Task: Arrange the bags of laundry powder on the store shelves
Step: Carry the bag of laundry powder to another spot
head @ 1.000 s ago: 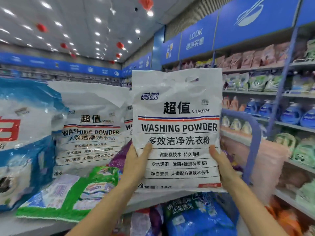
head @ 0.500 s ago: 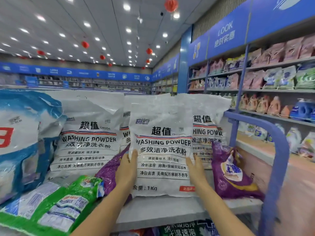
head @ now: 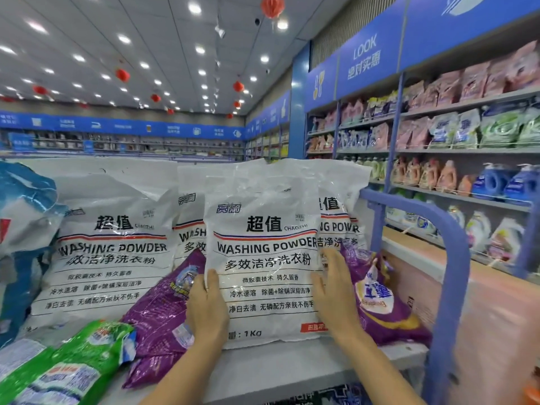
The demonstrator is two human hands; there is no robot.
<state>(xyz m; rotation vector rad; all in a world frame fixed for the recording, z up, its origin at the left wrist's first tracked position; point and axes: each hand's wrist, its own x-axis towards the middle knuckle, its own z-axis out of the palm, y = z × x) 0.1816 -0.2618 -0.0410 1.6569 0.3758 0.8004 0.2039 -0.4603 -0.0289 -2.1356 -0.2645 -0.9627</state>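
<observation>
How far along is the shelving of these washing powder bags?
Done: several white bags stand upright on the shelf. In hand: the front bag stands on the shelf, with the left hand gripping its edge and the right hand flat against its side. Left: purple bags and a green bag lie slumped, not yet stood up.

Two bare arms reach up and forward from the bottom of the view. The left hand (head: 207,311) points up and holds the left edge of the white bag (head: 263,258), with its thumb lying on the front. The right hand (head: 336,296) is flat against the bag's right edge. Its fingers (head: 333,264) are straight, close together and pointing up. This hand looks a little blurry.
</observation>
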